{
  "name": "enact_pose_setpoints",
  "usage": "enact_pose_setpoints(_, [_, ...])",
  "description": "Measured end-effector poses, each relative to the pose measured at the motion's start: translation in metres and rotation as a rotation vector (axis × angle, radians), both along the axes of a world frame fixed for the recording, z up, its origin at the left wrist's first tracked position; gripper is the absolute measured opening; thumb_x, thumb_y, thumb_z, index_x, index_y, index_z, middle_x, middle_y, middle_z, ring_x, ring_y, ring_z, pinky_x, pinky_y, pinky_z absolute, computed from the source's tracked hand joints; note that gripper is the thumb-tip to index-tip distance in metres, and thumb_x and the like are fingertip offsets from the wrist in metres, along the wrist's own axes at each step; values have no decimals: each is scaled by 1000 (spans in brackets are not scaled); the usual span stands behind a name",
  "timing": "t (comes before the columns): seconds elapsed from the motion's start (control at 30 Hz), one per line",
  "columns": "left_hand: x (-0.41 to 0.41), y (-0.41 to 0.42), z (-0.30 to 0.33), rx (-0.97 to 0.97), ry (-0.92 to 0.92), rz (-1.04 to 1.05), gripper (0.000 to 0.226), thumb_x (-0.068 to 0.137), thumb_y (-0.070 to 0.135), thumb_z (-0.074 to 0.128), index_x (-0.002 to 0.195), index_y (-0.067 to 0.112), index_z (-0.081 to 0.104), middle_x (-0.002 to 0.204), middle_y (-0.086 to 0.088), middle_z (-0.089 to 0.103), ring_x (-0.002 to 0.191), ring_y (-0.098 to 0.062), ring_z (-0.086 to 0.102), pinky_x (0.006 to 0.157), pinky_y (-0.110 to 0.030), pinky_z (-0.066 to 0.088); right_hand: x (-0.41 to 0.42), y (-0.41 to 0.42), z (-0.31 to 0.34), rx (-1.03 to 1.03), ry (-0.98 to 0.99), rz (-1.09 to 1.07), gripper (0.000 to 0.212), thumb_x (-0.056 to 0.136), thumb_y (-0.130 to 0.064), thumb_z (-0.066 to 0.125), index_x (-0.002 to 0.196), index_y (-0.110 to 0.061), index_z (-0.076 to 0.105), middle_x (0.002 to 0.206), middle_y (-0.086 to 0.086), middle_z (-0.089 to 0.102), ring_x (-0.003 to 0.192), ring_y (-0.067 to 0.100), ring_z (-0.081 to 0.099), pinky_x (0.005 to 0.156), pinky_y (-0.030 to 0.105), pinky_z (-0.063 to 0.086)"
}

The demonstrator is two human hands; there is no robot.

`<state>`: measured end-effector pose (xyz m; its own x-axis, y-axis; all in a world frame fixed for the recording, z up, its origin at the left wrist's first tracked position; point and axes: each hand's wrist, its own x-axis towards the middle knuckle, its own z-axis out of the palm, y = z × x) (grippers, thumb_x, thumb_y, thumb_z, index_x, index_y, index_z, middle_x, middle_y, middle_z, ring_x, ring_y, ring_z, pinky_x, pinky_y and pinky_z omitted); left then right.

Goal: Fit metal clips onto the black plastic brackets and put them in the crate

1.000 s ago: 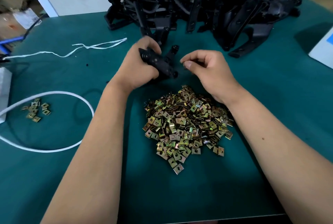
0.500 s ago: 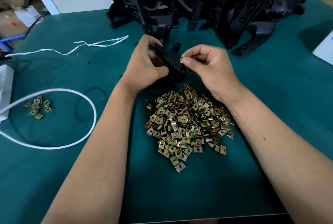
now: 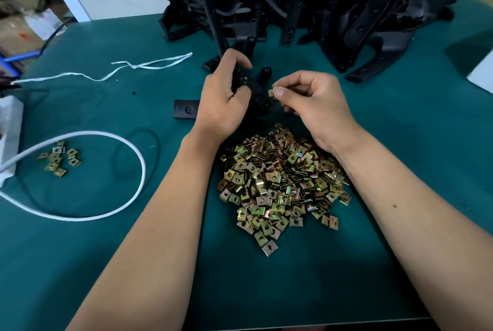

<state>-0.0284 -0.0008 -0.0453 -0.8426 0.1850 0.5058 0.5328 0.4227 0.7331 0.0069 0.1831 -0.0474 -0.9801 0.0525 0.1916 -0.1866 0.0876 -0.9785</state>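
My left hand (image 3: 222, 101) grips a black plastic bracket (image 3: 257, 90) just above the green table. One flat end of the bracket (image 3: 186, 109) sticks out to the left of my wrist. My right hand (image 3: 312, 104) pinches a small brass-coloured metal clip (image 3: 271, 93) between thumb and forefinger, right beside the bracket's edge. A big heap of the same metal clips (image 3: 282, 184) lies on the table just below both hands. A tall pile of black brackets (image 3: 320, 5) fills the back of the table. No crate is in view.
A white cable (image 3: 106, 197) loops across the left of the green table (image 3: 400, 122), around a small cluster of clips (image 3: 59, 158). A white plastic string (image 3: 149, 65) lies at the back left. A white box corner (image 3: 482, 74) shows at the right edge.
My left hand has turned the bracket so that its flat end now shows at the left. My right hand has drawn back slightly, showing the clip in its fingertips beside the bracket.
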Motion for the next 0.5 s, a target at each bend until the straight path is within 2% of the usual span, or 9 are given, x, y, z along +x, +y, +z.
enact_pose_setpoints(0.2, [7,1,5,-60,-19,-10,35,78,4,53,113,10,53,74,-2,55,64,-18,48,62,-34,42,-2,1,-2,2,35,-20,14,87,-10,79,87,-24,81,83,2,78,70,9,62,67,22,52])
enact_pose_setpoints(0.33, [13,2,11,-111,-57,-90,47,78,7,59,123,9,48,80,-16,59,69,-28,52,65,-40,43,-2,1,-2,25,48,-32,17,86,-10,80,86,-27,81,86,-2,79,79,5,69,74,21,53])
enact_pose_setpoints(0.4, [15,3,14,-145,-103,-129,55,78,10,61,129,12,43,84,-20,58,68,-27,52,65,-40,43,-2,-1,-1,46,51,-37,18,86,-10,80,85,-28,81,87,-4,80,83,6,71,79,22,54])
enact_pose_setpoints(0.5, [15,4,16,-166,-152,-171,66,76,15,65,135,17,36,94,-12,57,76,-21,56,71,-37,47,-1,0,1,53,51,-60,20,86,-9,80,85,-28,80,86,-5,79,83,6,72,81,22,54])
